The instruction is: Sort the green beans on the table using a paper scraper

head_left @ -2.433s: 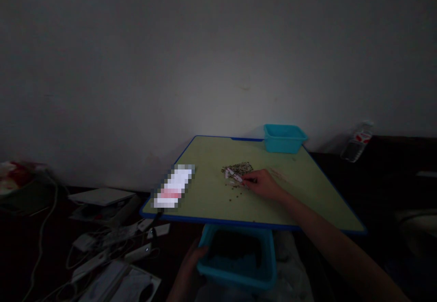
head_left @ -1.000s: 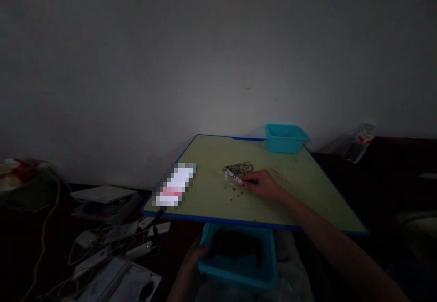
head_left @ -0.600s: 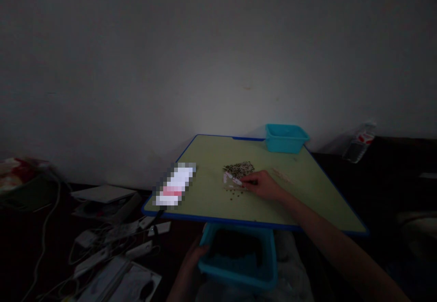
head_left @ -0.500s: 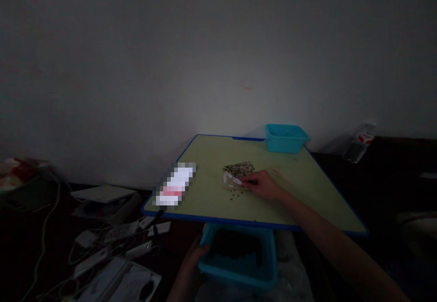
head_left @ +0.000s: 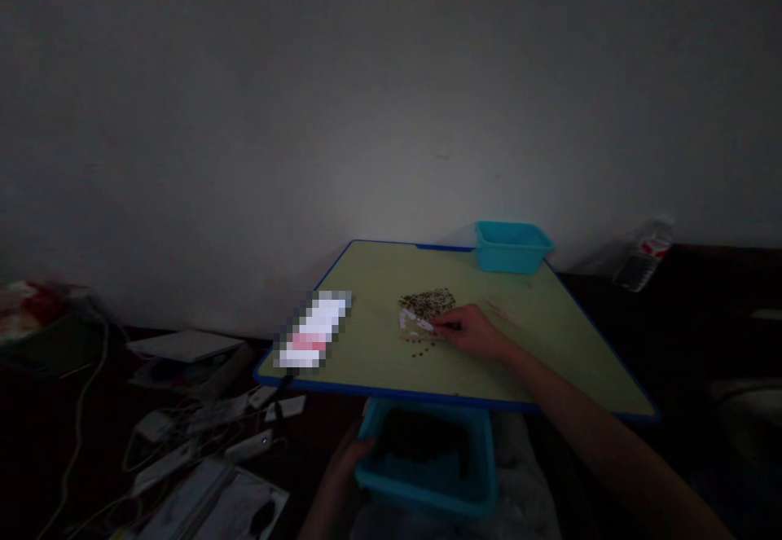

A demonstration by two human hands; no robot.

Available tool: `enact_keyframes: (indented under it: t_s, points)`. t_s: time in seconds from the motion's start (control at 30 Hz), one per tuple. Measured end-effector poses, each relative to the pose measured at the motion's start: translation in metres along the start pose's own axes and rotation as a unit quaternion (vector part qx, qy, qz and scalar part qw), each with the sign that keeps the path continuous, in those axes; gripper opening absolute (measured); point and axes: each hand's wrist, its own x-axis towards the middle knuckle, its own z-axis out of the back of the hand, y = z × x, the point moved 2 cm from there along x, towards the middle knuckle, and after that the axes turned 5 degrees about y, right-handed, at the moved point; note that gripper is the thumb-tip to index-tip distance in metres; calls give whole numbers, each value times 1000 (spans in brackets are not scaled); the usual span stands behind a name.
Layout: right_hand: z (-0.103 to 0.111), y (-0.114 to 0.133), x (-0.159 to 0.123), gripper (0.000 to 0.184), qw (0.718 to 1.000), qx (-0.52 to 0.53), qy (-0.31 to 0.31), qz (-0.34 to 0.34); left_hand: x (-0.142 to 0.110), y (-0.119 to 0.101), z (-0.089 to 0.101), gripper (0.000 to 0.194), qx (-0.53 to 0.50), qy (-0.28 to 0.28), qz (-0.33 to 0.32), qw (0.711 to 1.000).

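Note:
My right hand (head_left: 473,332) rests over the middle of a pale yellow-green table (head_left: 379,267), its fingers pinched on a slim whitish tool (head_left: 423,324). The tool's exact kind is too small to make out. Just beyond its end lies a patch of small dark and pale bits (head_left: 431,302), apparently on or in clear plastic. Several dark bits (head_left: 420,353) are scattered nearer to me. Below the table's front edge, my left hand (head_left: 355,450) grips the left rim of a blue plastic bin (head_left: 428,501) with dark contents that I cannot identify.
Another blue bin (head_left: 513,251) stands at the table's back right corner. A lit phone (head_left: 314,332), blurred out, lies at the left edge. Thin pale strips (head_left: 502,310) lie right of my hand. Cables and power strips (head_left: 162,468) clutter the left; a clear bottle (head_left: 644,259) leans at right.
The whitish tool in my right hand has shifted very slightly at its far end. Both hands and the bins stay where they were.

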Motion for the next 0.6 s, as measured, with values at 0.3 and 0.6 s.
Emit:
enact_keyframes:
  t_s: [0.3, 0.6]
  points:
    - [1, 4, 0, 25, 1000, -2, 0, 5, -3, -5, -5, 78, -7, -7, 11, 1000]
    - [0, 1, 0, 25, 1000, -1, 1, 4, 1, -6, 1, 65, 30, -6, 27, 999]
